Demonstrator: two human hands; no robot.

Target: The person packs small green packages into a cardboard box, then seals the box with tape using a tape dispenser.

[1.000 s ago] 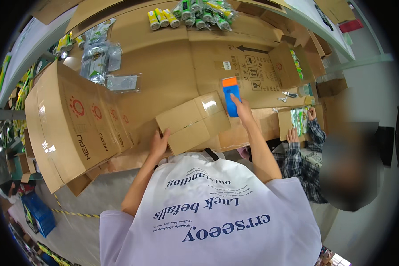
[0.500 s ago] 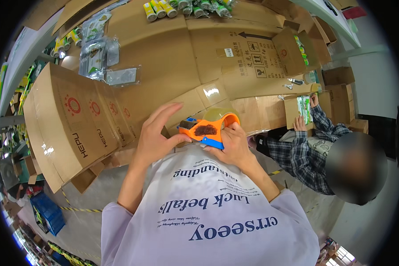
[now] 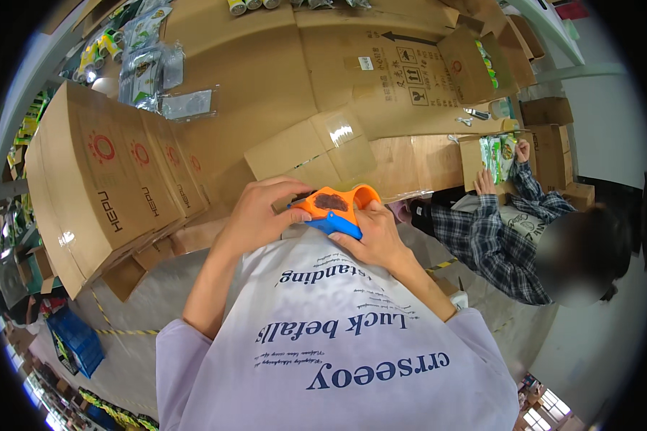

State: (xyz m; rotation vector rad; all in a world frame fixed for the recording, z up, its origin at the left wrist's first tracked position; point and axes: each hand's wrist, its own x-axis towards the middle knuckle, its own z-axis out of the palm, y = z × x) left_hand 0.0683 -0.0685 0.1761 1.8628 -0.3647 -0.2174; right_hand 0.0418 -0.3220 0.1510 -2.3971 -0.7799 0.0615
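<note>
An orange and blue tape dispenser (image 3: 331, 203) is held just in front of my shirt. My right hand (image 3: 379, 231) wraps round its rear, beside the orange ring. At its front end my left hand (image 3: 266, 212) curls in, thumb and fingers pinching that end between them. The fingertips partly hide the front edge, and I cannot make out a loose end of tape. Just beyond the dispenser lies a small closed carton (image 3: 295, 156) with shiny clear tape over its top.
Large flat cardboard (image 3: 244, 79) covers the bench. Tall cartons (image 3: 115, 172) stand at left, near clear plastic packets (image 3: 187, 104). At right, a person in a checked shirt (image 3: 474, 244) handles green packets in an open box (image 3: 474, 154). A blue crate (image 3: 75, 341) sits on the floor.
My left fingers, stretched out before, have closed onto the dispenser's front end. The dispenser has tilted, showing more of its blue part. The view has shifted slightly, and the small carton shows more fully.
</note>
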